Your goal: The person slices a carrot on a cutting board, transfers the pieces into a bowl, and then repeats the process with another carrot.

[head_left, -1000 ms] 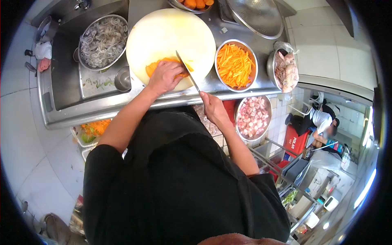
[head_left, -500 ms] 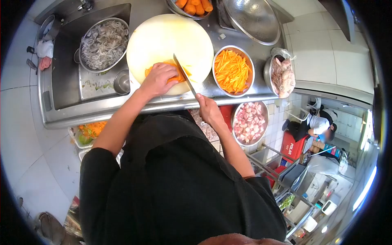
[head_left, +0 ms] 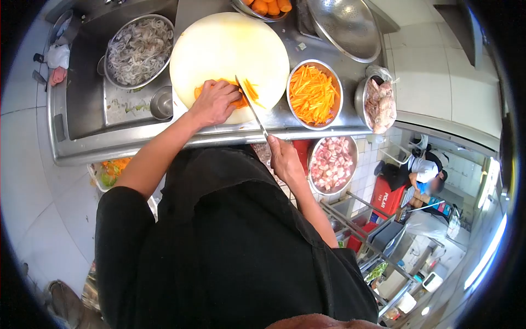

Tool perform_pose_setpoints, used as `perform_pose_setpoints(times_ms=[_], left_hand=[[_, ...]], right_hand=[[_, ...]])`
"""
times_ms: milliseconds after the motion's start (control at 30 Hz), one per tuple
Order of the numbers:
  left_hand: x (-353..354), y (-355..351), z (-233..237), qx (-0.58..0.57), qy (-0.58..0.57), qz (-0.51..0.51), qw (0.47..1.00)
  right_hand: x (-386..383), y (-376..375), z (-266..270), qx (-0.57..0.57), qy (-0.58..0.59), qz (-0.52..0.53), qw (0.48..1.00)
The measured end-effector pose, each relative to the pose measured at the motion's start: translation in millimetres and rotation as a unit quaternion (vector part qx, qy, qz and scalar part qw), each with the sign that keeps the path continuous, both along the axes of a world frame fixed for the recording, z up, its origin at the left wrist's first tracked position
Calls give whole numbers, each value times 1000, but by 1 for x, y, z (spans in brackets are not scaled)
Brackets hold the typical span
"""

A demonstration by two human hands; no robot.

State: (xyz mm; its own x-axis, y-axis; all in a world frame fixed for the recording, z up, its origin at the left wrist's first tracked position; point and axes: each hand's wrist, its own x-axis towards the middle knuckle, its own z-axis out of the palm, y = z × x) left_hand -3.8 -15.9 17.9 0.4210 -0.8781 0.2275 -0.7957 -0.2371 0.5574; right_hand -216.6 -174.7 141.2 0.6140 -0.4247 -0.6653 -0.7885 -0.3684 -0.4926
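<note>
On the round white cutting board [head_left: 230, 49], my left hand [head_left: 216, 102] is closed with bent fingers over sliced carrot [head_left: 238, 102], pressing it down near the board's front edge. My right hand [head_left: 285, 159] grips the handle of a kitchen knife [head_left: 253, 108], whose blade slants across the board right beside my left fingertips. Thin cut carrot strips [head_left: 251, 90] lie just right of the blade. Part of the carrot is hidden beneath my left hand. To the right of the board stands a metal bowl of carrot sticks [head_left: 312, 94].
A sink [head_left: 82, 104] at left holds a colander of pale, stringy seafood-like strips [head_left: 139, 52] and a small metal cup [head_left: 162, 103]. Behind the board are whole carrots [head_left: 267, 6] and an empty colander [head_left: 350, 27]. Raw meat [head_left: 379, 104] sits at right; cubed meat [head_left: 332, 163] is below. Another person [head_left: 424, 170] is farther right.
The knife tip has shifted slightly, and more cut strips show to the right of the blade. My left hand still presses the carrot. The whole view has tilted a little.
</note>
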Motion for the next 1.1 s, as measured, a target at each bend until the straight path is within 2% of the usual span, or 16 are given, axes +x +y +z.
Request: perform_pose_setpoints(times_ms=[100,200,333,367,467,633,700,833,933,1033,1100], left_hand=[[0,2,1,10,1,-1,1000],[-1,0,0,5,5,4,1000],[0,1,-1,-18,0,11,1000],[3,1,-4,-25,-5,12,1000],[-4,3,-7,-30,12,9,999],[3,3,2,3,44,4,999],[3,3,0,-17,34,6,999],[1,3,-6,-62,32,6,998],[3,4,-2,-40,50,6,998],[3,5,-1,-46,46,8,998],[3,7,-6,-63,45,14,997]], right_hand=[[0,1,-7,-19,-15,-2,1000],[22,2,-25,-70,-80,52,993],[35,0,-2,7,-8,14,1000],[18,-2,-19,-12,-61,8,998],[14,3,-25,-75,-69,55,993],[31,2,-17,-32,-39,23,998],[19,4,-8,0,-23,0,1000],[20,8,-35,-49,-80,37,995],[32,4,-19,-24,-20,28,999],[18,5,-8,14,-35,-2,999],[17,7,-26,-21,-72,29,997]])
